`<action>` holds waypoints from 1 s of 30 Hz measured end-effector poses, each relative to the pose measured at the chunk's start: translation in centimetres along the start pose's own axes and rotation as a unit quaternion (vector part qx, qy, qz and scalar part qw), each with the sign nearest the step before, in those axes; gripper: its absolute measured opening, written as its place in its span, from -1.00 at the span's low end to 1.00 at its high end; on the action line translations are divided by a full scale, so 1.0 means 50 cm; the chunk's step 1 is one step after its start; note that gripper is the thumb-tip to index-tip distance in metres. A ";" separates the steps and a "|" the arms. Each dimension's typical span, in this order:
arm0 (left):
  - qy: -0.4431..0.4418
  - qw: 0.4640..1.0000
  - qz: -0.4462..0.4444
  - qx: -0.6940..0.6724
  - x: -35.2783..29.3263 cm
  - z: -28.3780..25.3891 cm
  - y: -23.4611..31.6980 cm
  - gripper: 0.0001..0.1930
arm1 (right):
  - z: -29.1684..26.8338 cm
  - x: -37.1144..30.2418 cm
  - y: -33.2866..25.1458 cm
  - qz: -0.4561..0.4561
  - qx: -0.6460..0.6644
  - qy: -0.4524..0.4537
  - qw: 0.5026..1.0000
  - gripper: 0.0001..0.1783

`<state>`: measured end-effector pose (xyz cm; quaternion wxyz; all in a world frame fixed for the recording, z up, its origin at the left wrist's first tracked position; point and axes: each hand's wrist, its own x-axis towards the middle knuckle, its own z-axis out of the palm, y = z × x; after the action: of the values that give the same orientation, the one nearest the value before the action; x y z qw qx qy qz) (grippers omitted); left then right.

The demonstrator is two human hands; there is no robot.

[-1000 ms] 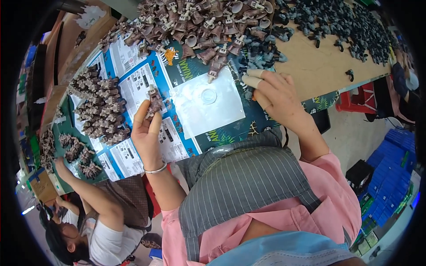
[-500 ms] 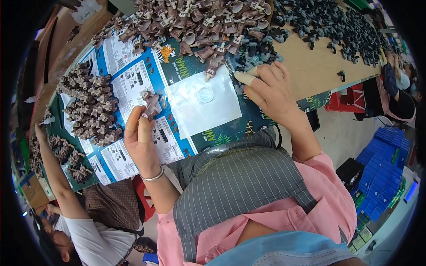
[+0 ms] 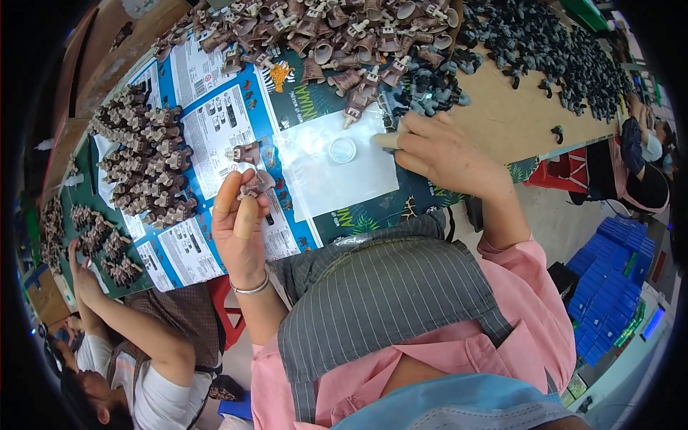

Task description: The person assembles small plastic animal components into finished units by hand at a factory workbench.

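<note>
My left hand [image 3: 242, 229], with pale finger covers, pinches a brownish-mauve plastic toy part [image 3: 261, 183] above the printed sheet. Just beyond its fingertips is another toy part [image 3: 245, 153] of the same colour; whether it touches the held one is hard to tell. My right hand [image 3: 451, 159] hovers at the right side of a white sheet [image 3: 308, 188]. Its covered fingers are stretched out and apart, and nothing shows between them. On that sheet sits a small round clear dish [image 3: 342, 150]. A brown toy figure part [image 3: 358, 106] overlaps the sheet's far edge.
Brown toy parts [image 3: 322, 32] are heaped at the back, beside dark grey parts [image 3: 545, 57] on brown board [image 3: 494, 125]. Rows of assembled brown pieces [image 3: 143, 161] stand left. An orange piece [image 3: 279, 75] lies near the heap. A co-worker's arm [image 3: 136, 315] reaches over the table's left end.
My right hand has lowered slightly, its fingers nearer the white sheet. My left hand has shifted a little, and a second brown part now shows beyond its fingertips. The co-worker's arm has drawn back.
</note>
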<state>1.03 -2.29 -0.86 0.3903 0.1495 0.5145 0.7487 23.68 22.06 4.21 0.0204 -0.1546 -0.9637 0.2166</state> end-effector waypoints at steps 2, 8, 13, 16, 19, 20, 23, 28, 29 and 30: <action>0.021 1.000 -0.017 0.011 0.001 0.005 -0.002 -0.58 | 0.000 0.009 -0.002 -0.005 -0.011 -0.005 1.000 -0.75; 0.002 1.000 -0.029 0.003 0.004 0.003 -0.008 -0.59 | 0.006 -0.020 0.028 0.010 -0.024 0.213 0.977 -0.72; -0.008 1.000 -0.017 -0.001 0.009 0.005 -0.007 -0.59 | 0.019 -0.019 -0.006 0.090 -0.093 0.200 0.971 -0.69; -0.027 1.000 -0.013 0.002 0.011 0.002 -0.009 -0.60 | 0.043 -0.014 -0.006 0.090 -0.087 0.215 0.968 -0.75; 0.009 0.999 -0.033 -0.005 -0.002 0.013 0.000 -0.60 | 0.040 -0.014 -0.007 0.097 -0.058 0.207 0.972 -0.78; 0.000 1.000 -0.030 -0.005 -0.004 0.008 -0.004 -0.60 | 0.036 -0.015 -0.010 0.106 -0.035 0.203 0.973 -0.80; 0.003 0.999 -0.025 0.034 -0.003 0.016 -0.008 -0.60 | 0.019 -0.003 -0.038 0.095 0.098 0.156 0.978 -0.76; -0.034 0.998 0.008 0.048 -0.003 0.025 -0.009 -0.64 | 0.033 0.047 -0.080 0.009 0.060 0.141 0.988 -0.81; -0.032 0.998 0.010 0.046 -0.004 0.026 -0.010 -0.64 | 0.038 0.053 -0.080 0.007 0.058 0.139 0.989 -0.81; -0.039 0.998 0.009 0.053 -0.005 0.026 -0.012 -0.64 | 0.042 0.059 -0.079 -0.004 0.035 0.140 0.990 -0.81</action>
<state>2.27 -1.51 -0.79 0.3949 0.2032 0.5367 0.7174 19.53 18.71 3.89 0.1616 -0.1785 -0.9439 0.2261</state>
